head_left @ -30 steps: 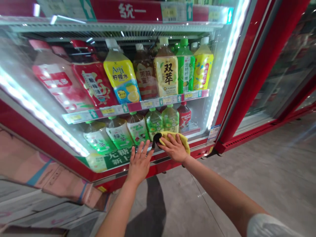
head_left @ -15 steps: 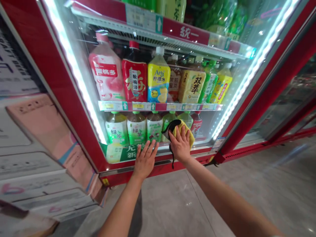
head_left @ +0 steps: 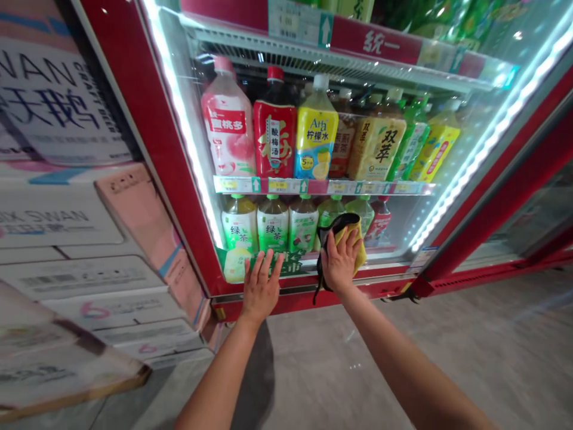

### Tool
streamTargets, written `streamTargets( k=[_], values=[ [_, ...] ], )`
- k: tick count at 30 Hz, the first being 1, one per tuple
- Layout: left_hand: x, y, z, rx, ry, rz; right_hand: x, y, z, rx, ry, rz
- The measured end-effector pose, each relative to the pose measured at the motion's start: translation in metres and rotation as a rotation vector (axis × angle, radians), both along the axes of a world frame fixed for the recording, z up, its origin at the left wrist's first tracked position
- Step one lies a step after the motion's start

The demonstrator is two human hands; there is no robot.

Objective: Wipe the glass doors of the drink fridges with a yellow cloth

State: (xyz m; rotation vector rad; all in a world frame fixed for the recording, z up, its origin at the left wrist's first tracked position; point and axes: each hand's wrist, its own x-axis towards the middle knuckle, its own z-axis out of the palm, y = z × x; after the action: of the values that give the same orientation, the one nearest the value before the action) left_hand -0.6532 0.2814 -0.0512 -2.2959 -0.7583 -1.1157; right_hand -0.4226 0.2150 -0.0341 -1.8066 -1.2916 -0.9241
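Note:
My right hand (head_left: 339, 263) presses a yellow and dark grey cloth (head_left: 352, 226) against the lower part of the glass door of a drinks cooler. Its fingers lie over the folded cloth, and a dark strip of it dangles under the palm. To the left, my left hand (head_left: 260, 289) is open with fingers stretched out, at the bottom of the door over a green printed sticker (head_left: 239, 266). Nothing is in that hand. Behind the glass, green tea bottles (head_left: 273, 224) stand on the bottom level.
A shelf above carries a pink peach drink bottle (head_left: 230, 125) and several others. Bright light strips (head_left: 179, 113) run up both sides inside the red cooler frame (head_left: 134, 101). Stacked cartons (head_left: 102, 269) stand close on the left. Grey floor (head_left: 313, 370) lies below, with another red-framed cooler (head_left: 496, 251) at right.
The camera view has shifted left, so the cooler sits further right and more cartons show. My right hand and the cloth have moved left across the glass relative to the bottles; my left hand also sits further left.

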Motion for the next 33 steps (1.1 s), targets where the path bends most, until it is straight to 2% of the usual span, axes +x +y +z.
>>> streamTargets(
  k=[3,5,7,9,11,14,16,18,20,22,24,27,29,31,33],
  values=[
    [-0.006,0.001,0.0,0.002,-0.013,-0.005,-0.022,0.005,-0.02,-0.092,-0.066,0.096],
    [-0.007,0.001,0.0,0.015,-0.015,-0.013,-0.016,-0.006,-0.036,-0.181,-0.193,0.208],
    [-0.009,0.001,0.001,0.037,-0.014,-0.009,0.001,-0.02,-0.044,-0.209,-0.295,0.273],
    [-0.013,0.001,0.003,0.056,-0.012,0.01,0.014,-0.029,-0.039,-0.182,-0.299,0.251],
    [-0.019,0.001,0.005,0.06,-0.013,0.035,0.013,-0.025,-0.024,-0.146,-0.213,0.178],
    [-0.031,0.001,0.009,0.03,-0.01,0.074,-0.021,-0.002,0.0,-0.085,-0.048,0.078],
    [-0.039,0.001,0.009,0.006,-0.013,0.105,-0.051,0.016,0.005,-0.059,0.014,0.062],
    [-0.047,0.002,0.009,-0.018,-0.026,0.132,-0.073,0.024,-0.001,-0.084,0.001,0.105],
    [-0.053,0.003,0.007,-0.043,-0.037,0.151,-0.075,0.02,-0.016,-0.16,-0.1,0.207],
    [-0.058,0.003,0.005,-0.057,-0.041,0.167,-0.059,0.007,-0.031,-0.236,-0.25,0.321],
    [-0.062,0.003,0.004,-0.061,-0.044,0.194,-0.037,-0.006,-0.04,-0.26,-0.356,0.378],
    [-0.066,0.001,0.004,-0.082,-0.027,0.23,-0.023,-0.01,-0.035,-0.185,-0.33,0.313],
    [-0.07,-0.002,0.004,-0.11,-0.014,0.251,-0.04,0.002,-0.021,-0.136,-0.23,0.239],
    [-0.073,-0.003,0.004,-0.131,-0.01,0.274,-0.073,0.019,-0.006,-0.132,-0.134,0.192],
    [-0.076,-0.004,0.003,-0.144,-0.009,0.297,-0.106,0.033,0.003,-0.169,-0.106,0.201]
  ],
)
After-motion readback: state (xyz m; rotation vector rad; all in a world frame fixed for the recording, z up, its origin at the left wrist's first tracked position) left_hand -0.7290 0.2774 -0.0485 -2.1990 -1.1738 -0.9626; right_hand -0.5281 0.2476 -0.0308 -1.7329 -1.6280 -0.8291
